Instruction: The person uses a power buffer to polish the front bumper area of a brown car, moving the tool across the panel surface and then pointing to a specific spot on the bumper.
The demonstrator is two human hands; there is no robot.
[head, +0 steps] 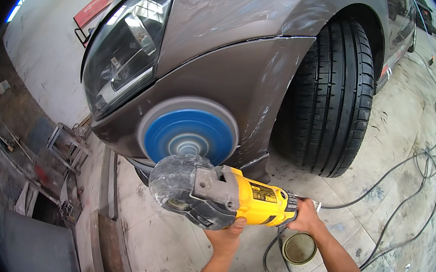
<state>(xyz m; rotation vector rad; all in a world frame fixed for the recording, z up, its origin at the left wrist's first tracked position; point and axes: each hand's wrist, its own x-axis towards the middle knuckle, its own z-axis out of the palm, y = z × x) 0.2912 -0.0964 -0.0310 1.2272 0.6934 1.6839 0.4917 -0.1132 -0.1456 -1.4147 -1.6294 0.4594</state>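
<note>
Both my hands hold a yellow and black DeWalt rotary polisher (261, 199). My left hand (227, 233) grips it from below, behind its dusty black head; some of those fingers are hidden under the body. My right hand (305, 215) is closed around the rear handle. The polisher's blue backing plate with a pale pad (189, 137) looks blurred, as if spinning, and lies against or very close to the grey-brown front bumper (224, 80) of a car. Whitish smears mark the fender (225, 4) above the bumper seam. The headlight (131, 45) is left of the pad.
A front tyre (331, 100) stands right of the bumper. A grey power cord (382, 231) loops over the tiled floor, near an open round tin (299, 248) below my right hand. Wooden beams (99, 243) and a metal frame (65, 147) lie at left.
</note>
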